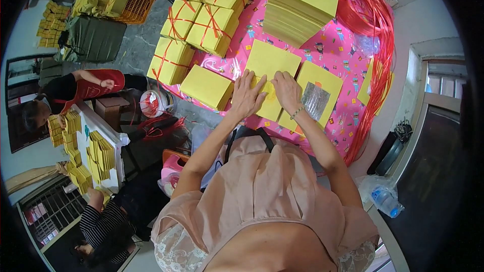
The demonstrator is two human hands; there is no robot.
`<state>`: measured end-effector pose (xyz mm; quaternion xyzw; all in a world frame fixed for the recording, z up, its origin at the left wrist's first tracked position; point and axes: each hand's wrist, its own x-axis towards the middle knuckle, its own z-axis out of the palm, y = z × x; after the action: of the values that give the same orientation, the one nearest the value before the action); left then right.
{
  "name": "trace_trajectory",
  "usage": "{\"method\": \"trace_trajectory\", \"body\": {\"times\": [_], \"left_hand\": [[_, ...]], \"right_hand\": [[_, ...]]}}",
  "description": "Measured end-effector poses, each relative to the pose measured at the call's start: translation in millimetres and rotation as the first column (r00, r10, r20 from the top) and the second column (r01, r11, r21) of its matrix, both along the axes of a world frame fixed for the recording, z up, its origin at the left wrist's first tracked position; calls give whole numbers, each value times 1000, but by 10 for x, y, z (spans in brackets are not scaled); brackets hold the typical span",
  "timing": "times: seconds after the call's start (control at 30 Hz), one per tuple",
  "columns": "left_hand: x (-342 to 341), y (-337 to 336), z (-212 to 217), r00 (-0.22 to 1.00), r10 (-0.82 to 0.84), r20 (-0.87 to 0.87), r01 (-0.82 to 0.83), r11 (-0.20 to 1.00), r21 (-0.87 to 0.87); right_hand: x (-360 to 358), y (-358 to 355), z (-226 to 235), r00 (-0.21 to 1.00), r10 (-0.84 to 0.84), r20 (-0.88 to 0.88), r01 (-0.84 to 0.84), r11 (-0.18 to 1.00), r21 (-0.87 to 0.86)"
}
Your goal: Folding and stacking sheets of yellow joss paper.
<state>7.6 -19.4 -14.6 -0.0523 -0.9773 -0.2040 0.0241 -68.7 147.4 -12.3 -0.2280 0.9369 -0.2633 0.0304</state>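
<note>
Both hands rest on a yellow paper stack (274, 59) on the table, near its front edge. My left hand (247, 94) lies with fingers spread, its fingertips on the paper beside a darker yellow patch. My right hand (288, 91), with a bracelet at the wrist, lies just to the right; its fingers are close together, slightly bent, tips touching the paper. Neither hand visibly grips anything. Under the right wrist is another yellow paper stack (330, 88) with a silver foil square (316, 102). Left of my left hand sits a loose yellow paper block (206, 86).
A pink patterned cloth (348, 78) covers the table. Yellow bundles (214, 27) tied with red string stand at the left. A tall yellow stack (300, 17) stands behind, red string (385, 30) hangs right. Two people work by a white table (117, 168) at the left.
</note>
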Motion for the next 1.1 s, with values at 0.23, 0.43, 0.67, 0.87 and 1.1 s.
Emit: {"method": "trace_trajectory", "body": {"times": [0.23, 0.43, 0.67, 0.87, 1.1], "left_hand": [[-1, 2, -8, 999, -22, 24, 23, 999, -42], [13, 7, -77, 1000, -19, 6, 20, 997, -69], [-16, -30, -37, 997, -64, -48, 62, 997, -45], [-113, 102, 47, 959, 282, -29, -250, 890, 382], [-391, 460, -399, 768, 624, 145, -528, 487, 696]], "right_hand": [[-38, -30, -54, 1000, -20, -6, 20, 999, 47], [-42, -36, -46, 1000, -1, 25, 0, 999, 36], [-39, -38, -19, 998, 37, -46, -33, 996, 82], [-32, -3, 84, 993, 98, -66, -93, 993, 68], [-154, 119, -110, 901, 261, -347, -234, 965, 119]]}}
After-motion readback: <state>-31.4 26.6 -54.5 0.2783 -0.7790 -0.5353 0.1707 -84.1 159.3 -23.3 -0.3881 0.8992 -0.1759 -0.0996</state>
